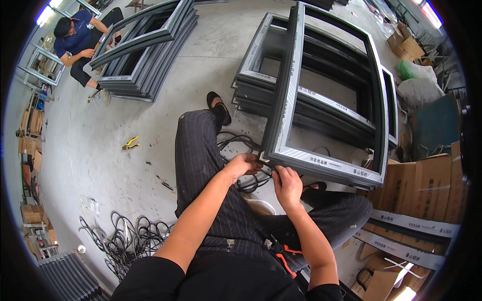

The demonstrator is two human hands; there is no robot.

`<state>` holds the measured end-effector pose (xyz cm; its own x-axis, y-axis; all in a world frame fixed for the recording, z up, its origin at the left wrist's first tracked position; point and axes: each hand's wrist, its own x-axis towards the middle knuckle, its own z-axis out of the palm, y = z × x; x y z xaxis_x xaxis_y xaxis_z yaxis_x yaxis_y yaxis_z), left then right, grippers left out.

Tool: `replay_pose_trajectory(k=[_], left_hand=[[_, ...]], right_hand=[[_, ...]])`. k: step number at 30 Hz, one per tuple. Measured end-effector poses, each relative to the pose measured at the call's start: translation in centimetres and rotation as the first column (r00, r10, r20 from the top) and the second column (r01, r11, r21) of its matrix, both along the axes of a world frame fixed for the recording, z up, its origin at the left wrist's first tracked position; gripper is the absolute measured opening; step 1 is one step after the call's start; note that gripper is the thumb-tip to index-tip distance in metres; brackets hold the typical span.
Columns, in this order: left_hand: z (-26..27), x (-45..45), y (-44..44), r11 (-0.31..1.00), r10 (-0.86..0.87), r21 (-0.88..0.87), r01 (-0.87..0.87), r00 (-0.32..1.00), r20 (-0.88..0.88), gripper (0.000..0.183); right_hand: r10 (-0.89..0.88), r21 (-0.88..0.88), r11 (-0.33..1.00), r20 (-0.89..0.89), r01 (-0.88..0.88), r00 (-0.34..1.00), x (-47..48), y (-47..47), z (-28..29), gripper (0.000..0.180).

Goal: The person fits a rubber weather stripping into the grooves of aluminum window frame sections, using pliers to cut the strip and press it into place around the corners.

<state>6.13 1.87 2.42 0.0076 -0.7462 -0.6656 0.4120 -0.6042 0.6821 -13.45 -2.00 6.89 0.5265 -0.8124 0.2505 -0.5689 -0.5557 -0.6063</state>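
In front of me a dark grey aluminium window frame (293,84) with white printed protective film leans tilted on a stack of similar frames (252,87). Both hands meet at its near left corner. My left hand (244,168) pinches a thin black gasket strip (268,164) against the frame's outer edge. On the same edge, just to the right, my right hand (288,186) has thumb and fingers closed on the strip. The fingers partly hide it. Loops of black strip (253,185) hang and lie below the hands, between my legs.
Yellow-handled pliers (131,143) lie on the floor at left, above a tangled pile of black strip (126,240). An orange-handled tool (287,264) rests at my lap. A co-worker (81,41) sits by another frame stack (150,84). Cardboard boxes (418,184) stand at right.
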Motion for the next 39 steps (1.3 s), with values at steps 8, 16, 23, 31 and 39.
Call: replay_pose_trajectory(k=[8,16,23,31,39], left_hand=[[-1.3,-0.9,-0.3,0.996,0.075,0.047,-0.075,0.997,0.006,0.026],[-1.5,-2.3,-0.6,0.991,0.115,0.050,-0.123,0.984,0.139,0.024],[-1.3,-1.8,0.2,0.995,0.101,0.027,-0.101,0.995,-0.020,0.028],[-2.1,-2.4,-0.1,0.998,0.060,-0.038,-0.052,0.967,0.246,0.025],[-1.7,-2.9,0.2,0.992,0.120,-0.039,-0.117,0.988,0.099,0.020]], right_hand=[[-0.071,0.042,0.996,-0.111,0.076,0.991,-0.7,-0.9,-2.3,0.015],[-0.079,0.034,0.996,-0.130,0.084,0.988,-0.9,-0.9,-2.6,0.016],[-0.040,0.272,0.960,-0.072,0.059,0.997,-1.4,-1.4,-2.1,0.019],[-0.059,0.028,0.998,-0.098,0.062,0.993,-1.0,-1.1,-2.8,0.016],[-0.079,-0.006,0.997,-0.149,0.079,0.986,-0.8,-1.1,-1.4,0.013]])
